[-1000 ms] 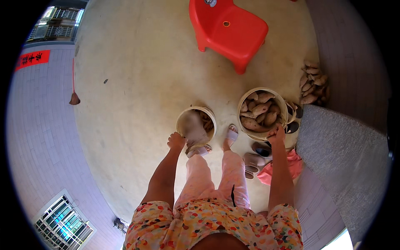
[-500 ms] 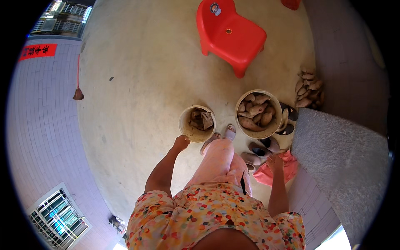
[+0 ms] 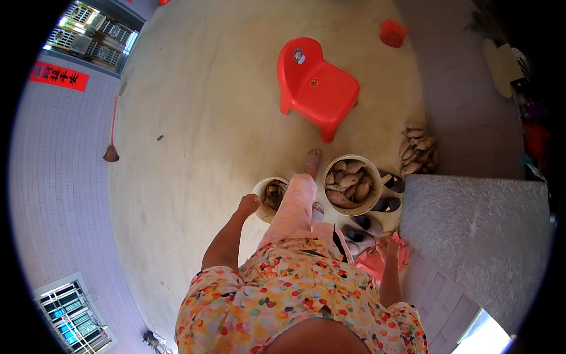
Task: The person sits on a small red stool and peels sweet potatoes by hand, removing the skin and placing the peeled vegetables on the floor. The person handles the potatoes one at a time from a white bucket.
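Note:
My left hand [image 3: 249, 204] is curled closed at the left rim of the smaller pale bucket [image 3: 259, 190]. Whether it grips the bucket cannot be made out. Brown lumpy pieces [image 3: 273, 193] lie inside that bucket, partly hidden by my leg in pink trousers. To the right, a larger cream bucket [image 3: 328, 198] is filled with sweet potatoes [image 3: 350, 182]. My right hand [image 3: 387, 246] hangs with loose, parted fingers, overlapping a pink-red bag or cloth [image 3: 403, 251] in the picture. Nothing shows in it.
A red plastic chair [image 3: 321, 88] stands ahead. Dark shoes [image 3: 387, 204] sit beside the larger bucket, near a grey stone slab [image 3: 466, 230]. More sweet potatoes [image 3: 417, 152] are heaped by the wall. A broom [image 3: 111, 153] leans at left; a red container [image 3: 392, 33] is farther off.
One foot has stepped forward between the buckets and the chair. The chair and buckets now appear lower in view. My leg covers part of the smaller bucket; my hands have barely shifted.

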### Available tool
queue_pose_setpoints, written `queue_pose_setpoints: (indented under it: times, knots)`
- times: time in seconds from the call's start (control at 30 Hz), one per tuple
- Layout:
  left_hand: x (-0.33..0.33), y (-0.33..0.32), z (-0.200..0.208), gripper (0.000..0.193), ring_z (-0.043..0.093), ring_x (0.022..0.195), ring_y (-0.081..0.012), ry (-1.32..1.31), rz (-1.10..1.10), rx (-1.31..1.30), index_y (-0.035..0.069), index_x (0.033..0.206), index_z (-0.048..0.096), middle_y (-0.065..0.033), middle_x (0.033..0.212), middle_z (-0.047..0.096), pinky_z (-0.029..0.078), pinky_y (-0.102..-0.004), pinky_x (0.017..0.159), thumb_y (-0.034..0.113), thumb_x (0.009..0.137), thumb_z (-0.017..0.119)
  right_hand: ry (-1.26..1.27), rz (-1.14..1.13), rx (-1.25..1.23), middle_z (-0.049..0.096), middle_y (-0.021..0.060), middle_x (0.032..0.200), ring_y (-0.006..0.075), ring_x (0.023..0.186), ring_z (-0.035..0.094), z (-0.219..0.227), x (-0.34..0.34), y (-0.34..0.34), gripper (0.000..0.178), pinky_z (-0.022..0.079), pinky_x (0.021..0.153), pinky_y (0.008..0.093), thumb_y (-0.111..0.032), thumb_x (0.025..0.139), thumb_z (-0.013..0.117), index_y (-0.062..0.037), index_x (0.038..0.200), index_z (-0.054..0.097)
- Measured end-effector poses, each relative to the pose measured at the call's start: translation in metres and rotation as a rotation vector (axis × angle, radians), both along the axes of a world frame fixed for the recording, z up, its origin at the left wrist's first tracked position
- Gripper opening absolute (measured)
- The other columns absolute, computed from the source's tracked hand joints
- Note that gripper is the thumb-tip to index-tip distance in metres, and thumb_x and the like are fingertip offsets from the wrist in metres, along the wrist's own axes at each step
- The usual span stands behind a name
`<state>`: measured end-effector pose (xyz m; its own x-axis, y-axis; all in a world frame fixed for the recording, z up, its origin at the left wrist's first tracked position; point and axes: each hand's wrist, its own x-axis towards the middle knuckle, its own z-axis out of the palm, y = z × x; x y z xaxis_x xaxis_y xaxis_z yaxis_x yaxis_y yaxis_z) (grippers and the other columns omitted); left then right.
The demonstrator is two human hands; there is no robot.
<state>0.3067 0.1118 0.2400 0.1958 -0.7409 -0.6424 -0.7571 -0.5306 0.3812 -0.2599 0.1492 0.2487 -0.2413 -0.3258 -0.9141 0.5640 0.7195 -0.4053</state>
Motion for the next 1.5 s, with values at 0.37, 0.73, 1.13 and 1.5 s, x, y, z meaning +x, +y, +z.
queue_pose_setpoints:
  times: [0.37,0.73,1.13,1.5]
  knots:
    - [0.077,-0.125,0.018,0.013,0.055,0.043,-0.0176,0.099,0.196,0.175,0.002,0.071,0.058,-0.0105,0.054,0.057,0.046,-0.031,0.043,0.013,0.075,0.052,0.001,-0.097,-0.022,0.048,0.0018,0.058,0.0153,0.044,0.045,-0.071,0.009,-0.003,0.026,0.032,0.034,0.025,-0.036,0.083,0.044,-0.0163,0.066,0.048]
    - [0.163,-0.356,0.059,0.017,0.059,0.05,-0.0188,0.253,0.15,0.12,0.003,0.087,0.059,-0.0083,0.072,0.059,0.047,-0.0302,0.043,0.014,0.077,0.051,0.526,0.336,0.14,0.055,0.0061,0.059,0.0179,0.044,0.052,0.003,0.166,-0.149,0.023,0.041,0.04,0.0305,-0.025,0.079,0.047,-0.0065,0.069,0.055]
    - [0.096,-0.454,0.045,0.015,0.061,0.051,-0.0174,0.283,-0.329,0.199,0.003,0.081,0.06,-0.0079,0.066,0.059,0.047,-0.0282,0.04,0.015,0.078,0.052,0.422,0.181,0.384,0.057,0.0056,0.066,0.0189,0.053,0.058,0.036,0.242,-0.112,0.018,0.044,0.042,0.0305,-0.022,0.076,0.053,-0.0044,0.074,0.055]
    - [-0.004,-0.508,0.054,0.015,0.061,0.049,-0.018,0.179,-0.699,0.197,0.003,0.08,0.061,-0.0094,0.059,0.058,0.047,-0.0279,0.041,0.016,0.077,0.054,0.759,0.156,-0.058,0.059,0.0049,0.072,0.0154,0.055,0.058,-0.053,0.218,-0.072,0.017,0.042,0.044,0.0279,-0.022,0.081,0.05,-0.0062,0.085,0.056]
